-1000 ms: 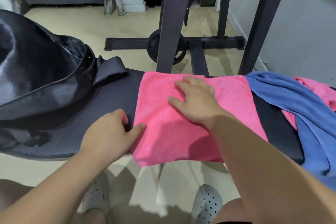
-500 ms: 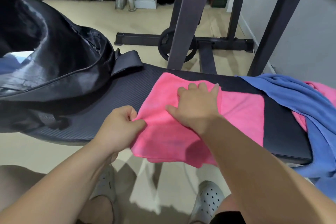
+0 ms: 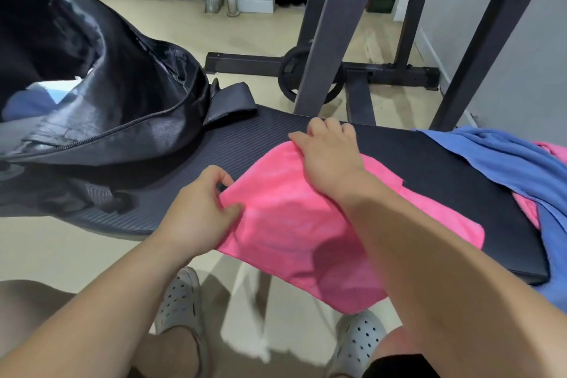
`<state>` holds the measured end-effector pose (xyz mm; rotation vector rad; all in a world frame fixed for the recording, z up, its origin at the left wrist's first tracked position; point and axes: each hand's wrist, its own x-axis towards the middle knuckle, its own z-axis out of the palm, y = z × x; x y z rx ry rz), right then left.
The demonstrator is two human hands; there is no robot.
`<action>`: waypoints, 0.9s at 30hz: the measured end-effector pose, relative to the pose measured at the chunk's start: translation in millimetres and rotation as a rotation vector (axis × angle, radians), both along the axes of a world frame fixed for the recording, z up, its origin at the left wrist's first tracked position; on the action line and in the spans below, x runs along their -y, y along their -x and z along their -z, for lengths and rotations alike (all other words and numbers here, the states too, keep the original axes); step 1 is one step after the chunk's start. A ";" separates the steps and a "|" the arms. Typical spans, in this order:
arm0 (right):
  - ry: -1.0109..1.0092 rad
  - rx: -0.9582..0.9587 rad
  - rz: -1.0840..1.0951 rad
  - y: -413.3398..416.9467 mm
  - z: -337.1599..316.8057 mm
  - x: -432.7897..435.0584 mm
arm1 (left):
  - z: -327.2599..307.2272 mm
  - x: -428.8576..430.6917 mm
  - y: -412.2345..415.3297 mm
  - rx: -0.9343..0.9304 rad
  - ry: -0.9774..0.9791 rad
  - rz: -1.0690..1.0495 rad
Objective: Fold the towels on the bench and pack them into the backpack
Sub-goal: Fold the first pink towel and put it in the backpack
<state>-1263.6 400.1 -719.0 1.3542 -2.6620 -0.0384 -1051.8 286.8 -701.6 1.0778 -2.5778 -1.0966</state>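
Note:
A folded pink towel (image 3: 294, 224) lies across the black bench (image 3: 429, 169), its near edge hanging over the front. My left hand (image 3: 199, 212) pinches the towel's left edge between thumb and fingers. My right hand (image 3: 328, 156) grips the towel's far left corner, fingers curled over it. The black backpack (image 3: 116, 107) lies open on the bench's left end, with something blue showing inside. A blue towel (image 3: 506, 159) and another pink towel (image 3: 552, 150) lie crumpled at the right end.
Dark metal uprights (image 3: 325, 27) of a gym rack stand just behind the bench, with a weight plate (image 3: 294, 77) on the floor bar. A grey wall (image 3: 506, 55) is at the right. My feet in grey clogs (image 3: 181, 307) stand below the bench edge.
My right hand went from lying flat on the pink towel to gripping its far corner. My left hand took hold of the left edge. The towel has bunched and shifted toward me.

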 end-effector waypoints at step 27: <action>0.554 0.772 0.222 32.9 -118.3 -113.6 | -48.4 29.9 23.1 -0.489 -0.326 -0.256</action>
